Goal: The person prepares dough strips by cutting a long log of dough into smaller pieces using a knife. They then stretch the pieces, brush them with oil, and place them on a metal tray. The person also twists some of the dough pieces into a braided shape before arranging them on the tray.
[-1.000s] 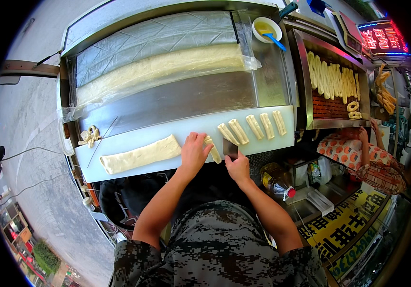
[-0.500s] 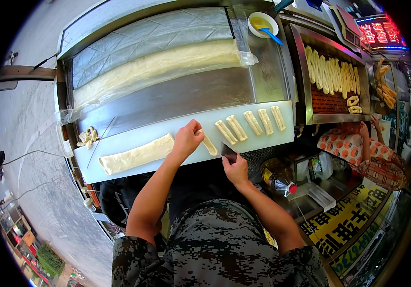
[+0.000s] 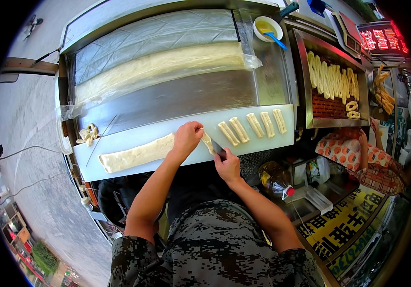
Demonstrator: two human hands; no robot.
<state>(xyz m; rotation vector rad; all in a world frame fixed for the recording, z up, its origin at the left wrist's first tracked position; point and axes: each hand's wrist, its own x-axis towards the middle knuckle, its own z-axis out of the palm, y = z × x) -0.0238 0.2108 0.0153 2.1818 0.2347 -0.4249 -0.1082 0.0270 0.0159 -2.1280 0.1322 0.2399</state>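
My left hand [image 3: 186,141] is closed in a pinch at the far end of a short dough strip [image 3: 207,140] on a white cutting board [image 3: 167,173]. In my right hand [image 3: 228,166] is a dough cutter [image 3: 219,150] with a dark flat blade. Its blade lies along the right side of that strip, near its front end. A long flat slab of dough [image 3: 136,154] lies left of my left hand. Right of the cutter are several cut strips, some stacked in pairs, such as a dough strip [image 3: 228,133].
Plastic film covers a thick dough roll [image 3: 162,63] behind the board. A white bowl [image 3: 262,23] with a blue brush stands far right. A fryer [image 3: 330,107] holds several long dough sticks. Dough scraps [image 3: 88,134] lie beside a thin rod. An oil bottle [image 3: 275,178] stands lower right.
My right hand has moved the cutter left, from a gap beside the short strip to against its side. My left hand stays at the strip's far end.
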